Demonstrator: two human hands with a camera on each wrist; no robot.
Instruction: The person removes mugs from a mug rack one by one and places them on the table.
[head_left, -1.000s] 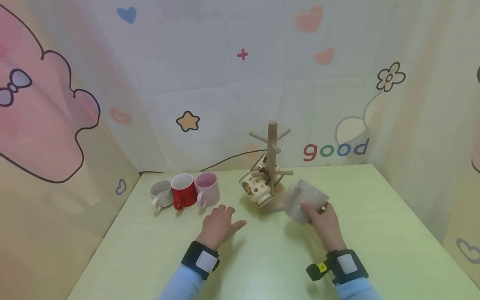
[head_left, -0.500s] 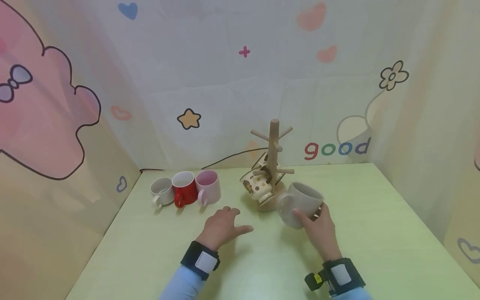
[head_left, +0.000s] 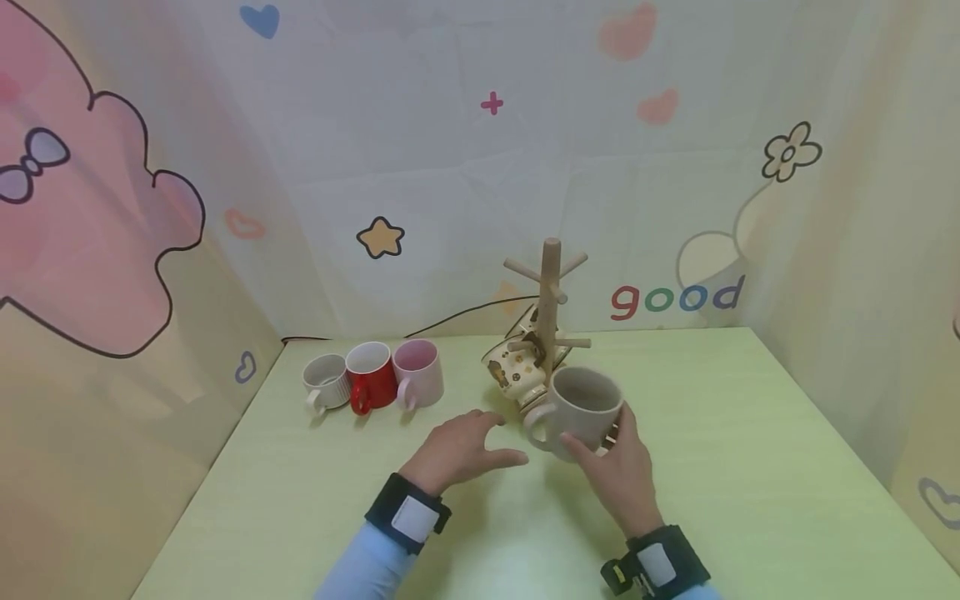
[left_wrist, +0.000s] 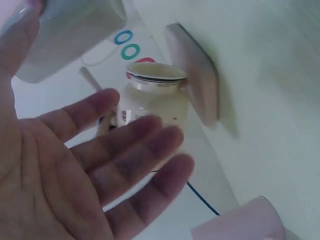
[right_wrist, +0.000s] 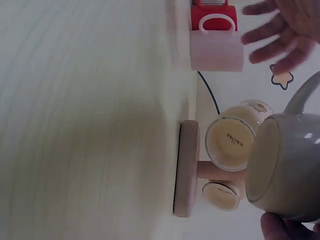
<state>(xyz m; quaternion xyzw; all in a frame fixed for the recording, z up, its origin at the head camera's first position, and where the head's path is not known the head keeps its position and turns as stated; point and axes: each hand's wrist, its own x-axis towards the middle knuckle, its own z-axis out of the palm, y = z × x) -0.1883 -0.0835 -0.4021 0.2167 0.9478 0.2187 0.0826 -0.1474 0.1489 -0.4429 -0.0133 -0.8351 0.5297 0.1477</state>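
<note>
My right hand [head_left: 617, 475] grips a light grey mug [head_left: 581, 414] by its right side, in front of the wooden mug tree [head_left: 550, 292]. The mug is nearly upright, its handle pointing left toward my left hand [head_left: 459, 452]. That hand is spread with fingers apart, holding nothing, just short of the mug handle. Two cream patterned cups hang on the lower pegs; the front cup [head_left: 514, 371] tilts with its base down to the right, and the rear one is partly hidden. In the right wrist view the grey mug's underside [right_wrist: 263, 160] shows.
At the back left stand a small ribbed white cup [head_left: 327, 385], a red mug [head_left: 372, 379] and a pink mug [head_left: 418, 375], side by side with handles forward. The mug tree's upper pegs are bare. A printed curtain [head_left: 420, 167] hangs behind the table.
My right hand has moved left with the grey mug and turned it more upright, its opening now facing up. My left hand has shifted right toward it.
</note>
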